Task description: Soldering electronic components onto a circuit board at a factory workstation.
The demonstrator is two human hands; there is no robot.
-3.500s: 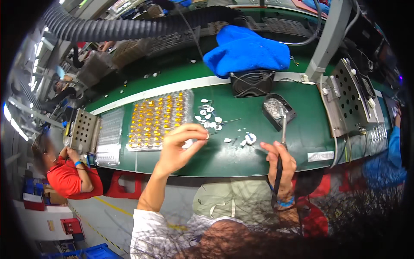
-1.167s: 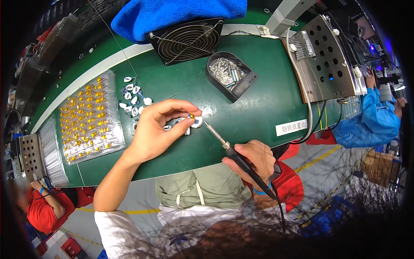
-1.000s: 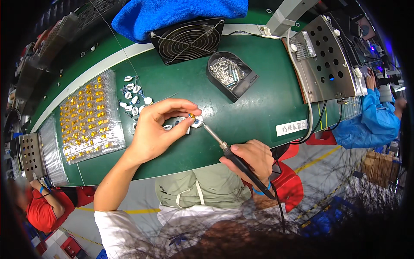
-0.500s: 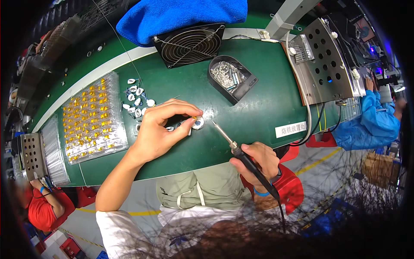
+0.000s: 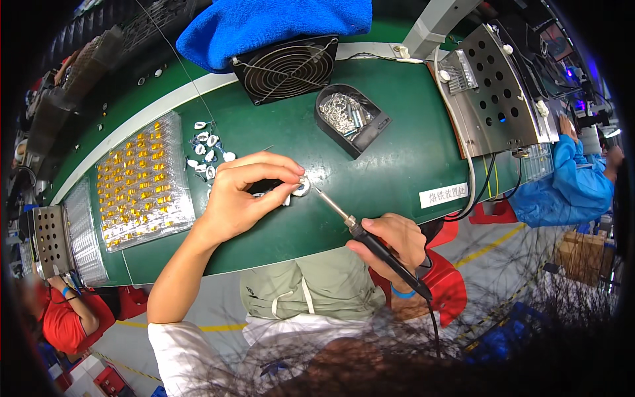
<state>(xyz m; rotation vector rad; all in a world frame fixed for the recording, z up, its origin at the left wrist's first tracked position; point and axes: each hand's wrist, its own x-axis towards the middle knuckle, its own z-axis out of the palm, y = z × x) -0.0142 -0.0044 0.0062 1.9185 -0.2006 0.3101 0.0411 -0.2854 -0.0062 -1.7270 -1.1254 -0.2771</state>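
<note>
A green worktop [image 5: 397, 159] carries a black fan [image 5: 286, 67] at twelve o'clock with a blue cloth [image 5: 264, 23] behind it. At one o'clock sits a black dish of metal bits [image 5: 349, 116]. A clear tray of yellow parts [image 5: 142, 182] lies at nine o'clock, small white rings [image 5: 206, 153] just beside it. A perforated metal stand [image 5: 499, 86] fills two o'clock.

Bright, even overhead light fills the scene; the green bench [image 5: 397, 152] reads clearly with only soft, short shadows. Glare flashes off the metal plate [image 5: 496, 92] at two o'clock and the plastic tray [image 5: 142, 182] at nine. Fisheye bending curves every edge, with a black rim all round. Dark blurred hair smears across five to seven o'clock.
</note>
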